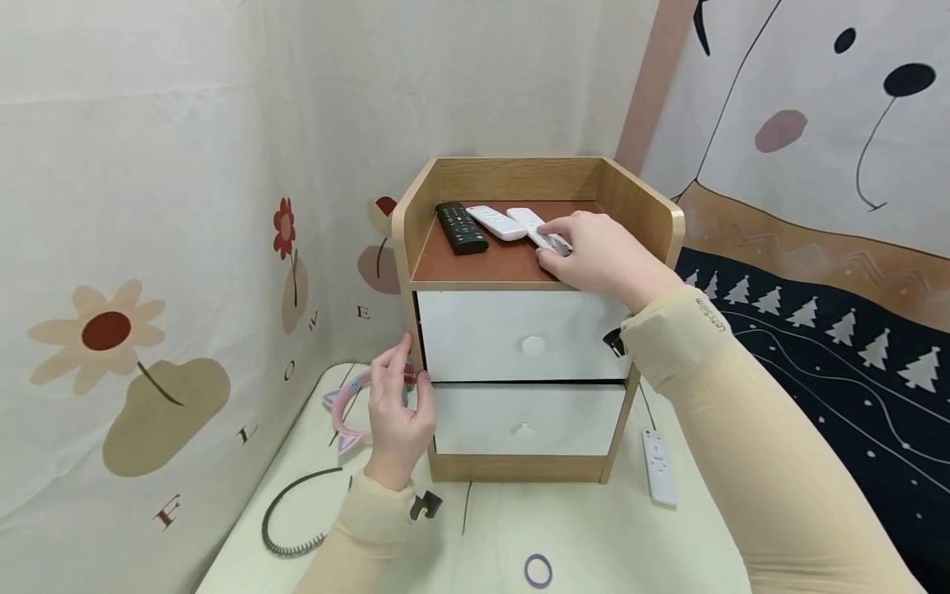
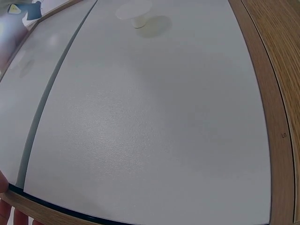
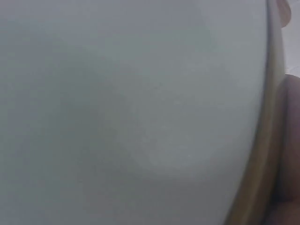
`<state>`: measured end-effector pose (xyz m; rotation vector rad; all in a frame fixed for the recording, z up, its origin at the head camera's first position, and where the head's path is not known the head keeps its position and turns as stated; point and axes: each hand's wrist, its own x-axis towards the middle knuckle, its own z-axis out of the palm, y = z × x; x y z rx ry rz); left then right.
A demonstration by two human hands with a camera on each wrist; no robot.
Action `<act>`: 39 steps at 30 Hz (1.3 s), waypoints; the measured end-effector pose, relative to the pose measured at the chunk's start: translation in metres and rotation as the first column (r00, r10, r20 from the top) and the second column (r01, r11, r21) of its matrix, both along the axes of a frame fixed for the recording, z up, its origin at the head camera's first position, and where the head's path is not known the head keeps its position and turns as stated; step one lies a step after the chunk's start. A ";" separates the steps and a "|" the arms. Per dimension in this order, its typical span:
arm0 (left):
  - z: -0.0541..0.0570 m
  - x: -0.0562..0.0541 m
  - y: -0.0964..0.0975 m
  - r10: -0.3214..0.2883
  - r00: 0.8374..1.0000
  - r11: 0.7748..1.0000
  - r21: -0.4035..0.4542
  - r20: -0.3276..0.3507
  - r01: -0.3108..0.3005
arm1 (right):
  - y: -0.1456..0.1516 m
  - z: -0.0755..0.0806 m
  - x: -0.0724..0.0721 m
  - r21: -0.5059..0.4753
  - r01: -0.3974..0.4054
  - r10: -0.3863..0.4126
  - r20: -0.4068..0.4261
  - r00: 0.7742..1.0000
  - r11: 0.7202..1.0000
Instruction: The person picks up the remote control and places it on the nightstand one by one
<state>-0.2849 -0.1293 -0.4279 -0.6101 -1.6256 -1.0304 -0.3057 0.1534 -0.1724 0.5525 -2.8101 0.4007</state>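
Observation:
A small wooden cabinet (image 1: 519, 469) stands on the table, with two white drawers, the upper drawer (image 1: 475, 330) and the lower drawer (image 1: 475, 421). On its brown top lie a black remote control (image 1: 462, 228), a white remote control (image 1: 499, 223) and a second white remote control (image 1: 525, 218). My right hand (image 1: 597, 252) reaches over the front edge and pinches the second white remote between thumb and fingers, partly hiding it. My left hand (image 1: 401, 408) rests against the cabinet's left side, fingers along the outer panel, thumb at its front edge. The left wrist view shows the upper drawer knob (image 2: 136, 11).
Left of the cabinet lie a pink cat-ear headband (image 1: 341, 412) and a dark coiled hoop (image 1: 270, 520). A purple ring (image 1: 538, 571) lies in front. On the right, a white strip-like object (image 1: 658, 468) has a cord. Printed curtains (image 1: 185, 272) enclose the table.

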 end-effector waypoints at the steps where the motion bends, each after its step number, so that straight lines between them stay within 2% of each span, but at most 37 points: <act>1: 0.000 0.000 0.000 -0.001 1.000 1.000 -0.001 0.003 0.001 | -0.001 0.000 -0.002 -0.001 -0.002 0.002 0.001 1.000 1.000; 6: -0.001 0.002 0.002 0.007 1.000 1.000 -0.003 0.016 -0.007 | -0.003 -0.001 -0.015 0.011 -0.006 0.006 0.020 1.000 1.000; 11: -0.001 0.003 0.004 0.007 1.000 1.000 -0.006 0.021 -0.007 | -0.001 -0.002 -0.021 0.027 -0.007 0.006 0.040 0.999 1.000; 25: -0.005 0.000 0.004 -0.007 0.999 1.000 0.004 0.036 0.007 | -0.003 -0.002 -0.023 0.067 -0.010 0.003 0.113 0.994 0.998; 39: -0.005 0.002 0.002 -0.018 0.999 1.000 -0.004 0.040 0.018 | -0.004 -0.003 -0.017 0.080 0.008 -0.018 0.115 0.993 0.997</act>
